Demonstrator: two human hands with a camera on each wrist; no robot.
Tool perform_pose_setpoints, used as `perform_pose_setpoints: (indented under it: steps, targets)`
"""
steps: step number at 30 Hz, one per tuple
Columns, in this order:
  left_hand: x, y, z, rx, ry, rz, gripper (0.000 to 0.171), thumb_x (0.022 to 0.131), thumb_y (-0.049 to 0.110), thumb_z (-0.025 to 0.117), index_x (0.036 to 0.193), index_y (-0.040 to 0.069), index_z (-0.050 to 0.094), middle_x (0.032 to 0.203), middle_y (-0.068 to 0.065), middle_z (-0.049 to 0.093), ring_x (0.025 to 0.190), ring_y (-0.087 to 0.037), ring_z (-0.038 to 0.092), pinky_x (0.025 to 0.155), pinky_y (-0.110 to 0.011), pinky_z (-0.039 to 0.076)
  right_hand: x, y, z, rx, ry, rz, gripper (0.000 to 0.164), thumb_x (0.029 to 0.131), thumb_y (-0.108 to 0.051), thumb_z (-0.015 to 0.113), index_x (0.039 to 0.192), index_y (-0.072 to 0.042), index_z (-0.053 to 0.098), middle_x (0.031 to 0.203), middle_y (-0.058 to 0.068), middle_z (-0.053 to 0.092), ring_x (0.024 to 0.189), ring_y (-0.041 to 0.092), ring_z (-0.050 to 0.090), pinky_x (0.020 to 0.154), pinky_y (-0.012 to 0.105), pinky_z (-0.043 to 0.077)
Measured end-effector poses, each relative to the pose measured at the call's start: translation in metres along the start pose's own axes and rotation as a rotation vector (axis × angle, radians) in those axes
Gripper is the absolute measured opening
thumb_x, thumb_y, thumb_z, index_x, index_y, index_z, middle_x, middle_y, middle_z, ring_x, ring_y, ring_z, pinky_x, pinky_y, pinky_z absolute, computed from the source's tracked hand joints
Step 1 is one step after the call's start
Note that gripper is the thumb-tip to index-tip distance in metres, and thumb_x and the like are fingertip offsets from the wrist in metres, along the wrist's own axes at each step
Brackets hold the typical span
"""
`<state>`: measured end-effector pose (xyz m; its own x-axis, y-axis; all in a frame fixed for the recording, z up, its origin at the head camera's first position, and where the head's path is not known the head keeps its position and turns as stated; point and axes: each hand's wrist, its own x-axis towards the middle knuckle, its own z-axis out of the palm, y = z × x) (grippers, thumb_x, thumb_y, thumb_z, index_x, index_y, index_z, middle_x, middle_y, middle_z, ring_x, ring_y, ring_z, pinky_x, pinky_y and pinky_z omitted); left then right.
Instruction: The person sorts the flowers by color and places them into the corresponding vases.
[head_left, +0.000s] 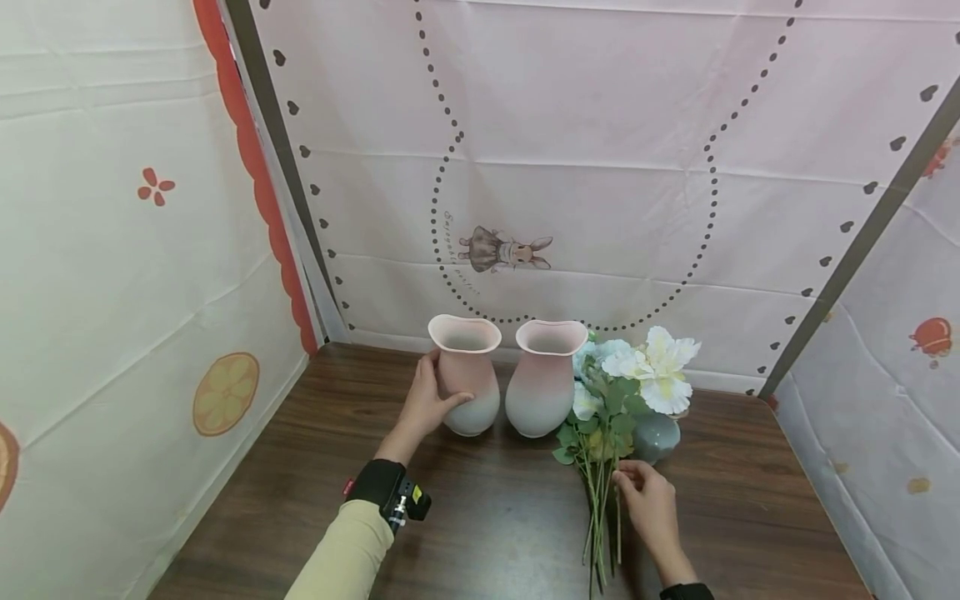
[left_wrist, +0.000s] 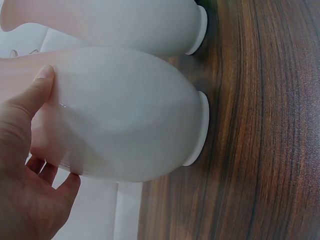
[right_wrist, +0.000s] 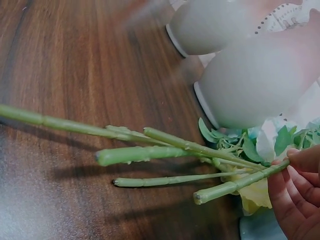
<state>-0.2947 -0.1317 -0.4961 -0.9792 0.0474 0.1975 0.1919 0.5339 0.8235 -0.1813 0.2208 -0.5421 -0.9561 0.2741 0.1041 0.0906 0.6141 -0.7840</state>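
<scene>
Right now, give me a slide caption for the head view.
Left fingers hold one pink-topped vase beside its twin on the table, while right fingers pinch a flower stem.

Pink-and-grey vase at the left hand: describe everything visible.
The ceramic-looking pink-and-grey vase has a wavy flared rim, narrower neck, rounded belly and white foot, pink fading downward to grey. It stands upright on the dark brown wood-grain table, beside a matching vase. The left hand grips its side; nothing protrudes from its mouth.
</scene>
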Motion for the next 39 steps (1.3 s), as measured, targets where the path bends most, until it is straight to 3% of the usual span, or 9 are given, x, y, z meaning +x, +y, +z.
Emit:
perform_pose_setpoints:
  steps: [19, 39]
  targets:
    - [0.001, 0.0, -0.001, -0.018, -0.001, -0.007, 0.102, 0.082, 0.03, 0.083, 0.155, 0.005, 0.016, 0.158, -0.019, 0.026, 0.149, -0.036, 0.031, 0.124, -0.048, 0.029, -0.001, -0.018, -0.009, 0.071, 0.054, -0.069, 0.019, 0.094, -0.009, 0.068, 0.107, 0.004, 0.07, 0.094, 0.019, 0.075, 0.07, 0.007, 0.066, 0.058, 0.016, 0.053]
    - [-0.001, 0.0, -0.002, -0.015, -0.011, -0.003, 0.101, 0.083, 0.03, 0.082, 0.154, 0.005, 0.016, 0.158, -0.02, 0.025, 0.149, -0.037, 0.03, 0.124, -0.049, 0.029, 0.003, -0.046, -0.014, 0.181, 0.131, -0.142, 0.014, 0.092, -0.007, 0.07, 0.102, 0.003, 0.071, 0.091, 0.019, 0.075, 0.068, -0.008, 0.058, 0.059, 0.013, 0.051]
